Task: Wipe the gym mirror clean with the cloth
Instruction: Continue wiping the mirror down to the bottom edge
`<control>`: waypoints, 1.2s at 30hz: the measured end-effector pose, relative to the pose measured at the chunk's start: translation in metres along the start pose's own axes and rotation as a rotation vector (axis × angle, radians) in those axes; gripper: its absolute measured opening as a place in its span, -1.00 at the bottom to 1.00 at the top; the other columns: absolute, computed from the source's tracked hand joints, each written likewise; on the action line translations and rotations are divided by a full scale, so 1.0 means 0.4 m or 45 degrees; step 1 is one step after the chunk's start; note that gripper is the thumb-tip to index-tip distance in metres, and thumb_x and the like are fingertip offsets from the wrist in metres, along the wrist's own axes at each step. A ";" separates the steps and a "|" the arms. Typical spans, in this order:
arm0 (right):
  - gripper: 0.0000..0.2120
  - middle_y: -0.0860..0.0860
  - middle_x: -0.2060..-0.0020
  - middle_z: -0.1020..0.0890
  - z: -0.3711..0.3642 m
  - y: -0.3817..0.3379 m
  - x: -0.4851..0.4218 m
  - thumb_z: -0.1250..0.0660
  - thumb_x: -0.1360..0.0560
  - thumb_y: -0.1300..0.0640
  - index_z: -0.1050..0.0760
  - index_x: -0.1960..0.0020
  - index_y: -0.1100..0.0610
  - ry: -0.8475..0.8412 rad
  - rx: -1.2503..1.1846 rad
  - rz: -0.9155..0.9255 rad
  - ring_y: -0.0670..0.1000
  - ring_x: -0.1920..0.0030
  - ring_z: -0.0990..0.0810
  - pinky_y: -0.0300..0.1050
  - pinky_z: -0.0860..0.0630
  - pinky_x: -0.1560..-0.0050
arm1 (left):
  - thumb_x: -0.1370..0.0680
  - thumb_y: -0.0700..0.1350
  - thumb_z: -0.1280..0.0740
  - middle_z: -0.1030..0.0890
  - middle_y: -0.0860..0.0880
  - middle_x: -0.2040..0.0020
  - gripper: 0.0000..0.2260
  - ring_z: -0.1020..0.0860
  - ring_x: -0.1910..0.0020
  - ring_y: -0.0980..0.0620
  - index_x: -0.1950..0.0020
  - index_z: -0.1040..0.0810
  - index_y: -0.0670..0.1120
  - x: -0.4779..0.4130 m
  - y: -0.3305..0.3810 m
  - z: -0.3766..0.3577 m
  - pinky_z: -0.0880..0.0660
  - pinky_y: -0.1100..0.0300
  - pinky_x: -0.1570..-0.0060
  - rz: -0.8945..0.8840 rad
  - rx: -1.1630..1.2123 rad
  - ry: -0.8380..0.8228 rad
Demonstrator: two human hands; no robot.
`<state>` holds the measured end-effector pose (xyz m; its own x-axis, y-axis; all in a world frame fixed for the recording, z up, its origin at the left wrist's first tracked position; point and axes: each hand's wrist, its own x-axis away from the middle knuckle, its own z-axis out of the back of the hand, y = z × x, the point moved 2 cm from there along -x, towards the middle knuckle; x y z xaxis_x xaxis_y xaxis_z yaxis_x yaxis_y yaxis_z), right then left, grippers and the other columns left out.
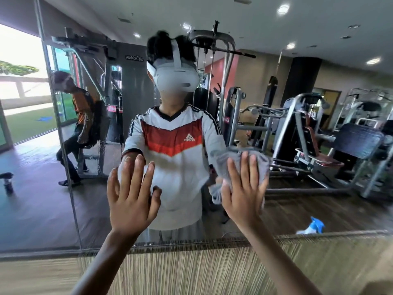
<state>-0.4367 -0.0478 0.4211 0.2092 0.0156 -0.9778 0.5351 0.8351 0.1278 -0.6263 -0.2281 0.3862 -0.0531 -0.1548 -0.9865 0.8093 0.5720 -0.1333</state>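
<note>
Two hands were on the mirror (297,209) at inspection. The right hand (244,188) lay flat over a grey cloth (222,165), fingers straight, spread and pointing up, pressing the cloth to the glass. The cloth was on the upright mirror face, a little right of centre and above the mirror's lower edge. It was bunched, and the hand covered its middle. Grey folds showed above the fingertips and to both sides, and a loose fold hung down on the thumb side. No clear long axis could be read from the crumpled shape; the visible spread ran roughly from upper right to lower left.

Left of the cloth and apart from it, the left hand (131,196) rested palm-first on the bare glass, fingers wide and straight, holding nothing.

Behind the cloth, the glass showed the reflection of the person (174,145) in a white shirt with a red chevron and a white headset. Right of the cloth, reflected gym machines (308,135) filled the glass. Below and right of the cloth, a blue-and-white spray bottle (312,226) showed just above the mirror's lower edge; whether it was real or reflected could not be told. Far left of the cloth, a seated person (80,128) appeared in the glass, beside a slanting seam (70,188). Below the cloth, a wood-grain panel (191,271) ran left to right under the mirror's lower edge. The mirror faced the person squarely.
</note>
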 end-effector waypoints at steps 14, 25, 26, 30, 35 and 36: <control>-0.45 0.03 -0.61 0.01 -0.003 -0.034 0.044 -0.01 -0.66 -0.04 0.01 -0.62 0.00 -0.052 0.003 -0.078 0.08 -0.60 0.01 0.30 0.04 -0.52 | -0.61 0.02 -0.19 -0.28 -0.18 -0.56 -0.46 -0.19 -0.58 -0.15 -0.57 -0.30 -0.12 0.003 0.002 0.004 -0.06 -0.16 -0.55 0.030 0.007 0.051; -0.51 -0.01 -0.62 0.05 -0.032 -0.082 0.222 0.09 -0.69 -0.08 -0.02 -0.61 -0.04 -0.259 0.023 0.355 -0.05 -0.60 0.05 0.30 -0.05 -0.47 | -0.61 -0.03 -0.22 -0.25 -0.13 -0.59 -0.53 -0.26 -0.55 -0.15 -0.51 -0.40 -0.12 0.005 -0.010 0.007 -0.13 -0.13 -0.53 -0.003 0.058 0.067; -0.50 -0.02 -0.62 0.06 -0.018 -0.040 0.190 0.09 -0.69 -0.07 0.00 -0.62 -0.06 -0.221 0.011 0.273 -0.03 -0.60 0.04 0.31 -0.07 -0.46 | -0.60 -0.03 -0.24 -0.31 -0.15 -0.56 -0.53 -0.29 -0.54 -0.15 -0.50 -0.42 -0.12 0.002 -0.009 0.008 -0.17 -0.14 -0.50 0.015 0.069 0.083; -0.47 0.11 -0.59 -0.07 0.007 -0.017 -0.073 0.04 -0.69 -0.06 -0.02 -0.62 0.04 0.029 -0.021 -0.307 0.12 -0.59 -0.03 0.29 0.06 -0.51 | -0.59 -0.01 -0.25 -0.47 -0.15 -0.42 -0.58 -0.37 -0.45 -0.12 -0.44 -0.46 -0.07 -0.023 0.010 0.015 -0.29 -0.18 -0.36 0.160 0.086 0.140; -0.48 0.14 -0.57 -0.14 -0.010 -0.153 -0.103 -0.06 -0.64 -0.01 -0.14 -0.58 0.08 -0.040 -0.026 0.050 0.10 -0.59 -0.07 0.27 0.05 -0.53 | -0.59 0.11 -0.18 -0.33 -0.16 -0.37 -0.54 -0.30 -0.33 -0.17 -0.44 -0.40 -0.02 -0.109 0.026 0.026 -0.10 -0.09 -0.34 0.430 0.154 0.062; -0.46 0.11 -0.59 -0.11 -0.010 -0.141 -0.051 -0.09 -0.63 0.01 -0.14 -0.58 0.06 -0.101 0.025 0.296 0.07 -0.60 -0.07 0.29 0.04 -0.53 | -0.58 0.13 -0.18 -0.31 -0.17 -0.39 -0.52 -0.29 -0.35 -0.17 -0.46 -0.38 -0.02 -0.125 0.015 0.029 -0.10 -0.10 -0.35 0.423 0.167 0.037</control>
<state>-0.4744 -0.0928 0.4333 0.3918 0.1618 -0.9057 0.4809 0.8032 0.3516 -0.6122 -0.2263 0.4360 0.2104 0.0461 -0.9765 0.8532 0.4790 0.2065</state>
